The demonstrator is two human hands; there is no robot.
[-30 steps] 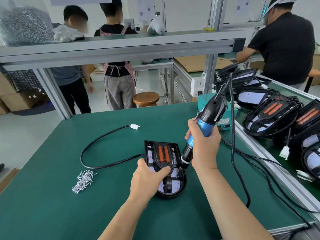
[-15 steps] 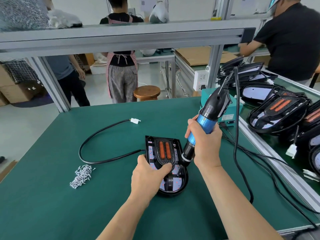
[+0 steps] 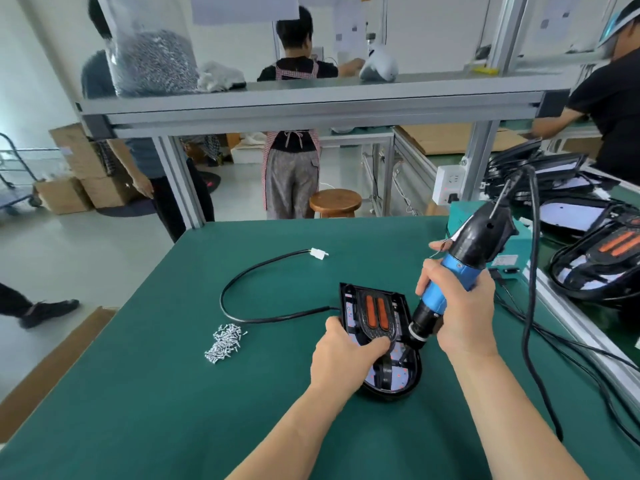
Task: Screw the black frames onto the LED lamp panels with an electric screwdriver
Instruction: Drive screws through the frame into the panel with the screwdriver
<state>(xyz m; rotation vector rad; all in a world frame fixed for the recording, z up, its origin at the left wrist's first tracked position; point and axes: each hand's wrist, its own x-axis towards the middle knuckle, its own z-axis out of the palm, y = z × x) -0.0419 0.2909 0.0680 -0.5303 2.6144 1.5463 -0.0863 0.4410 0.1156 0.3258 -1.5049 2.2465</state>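
Black and shiny, the frame sits on top of the lamp panel, and the two lie flat in the middle of the green table, with two orange strips showing in the top half. The left hand holds the lamp from its 8 o'clock side, thumb on the edge and fingers curled over the frame. The right hand is wrapped tight round the blue part of the screwdriver. The tool leans, black top up toward 1 o'clock, and its tip points down at the lamp's 3 o'clock edge. A black cable comes out of the lamp at 9 o'clock and loops round to a white plug at 11 o'clock. A little heap of silver screws lies at 9 o'clock, well apart from the lamp. More lamps are piled at 2 o'clock, past the table's metal edge. A wooden stool stands at 12 o'clock, behind the table.
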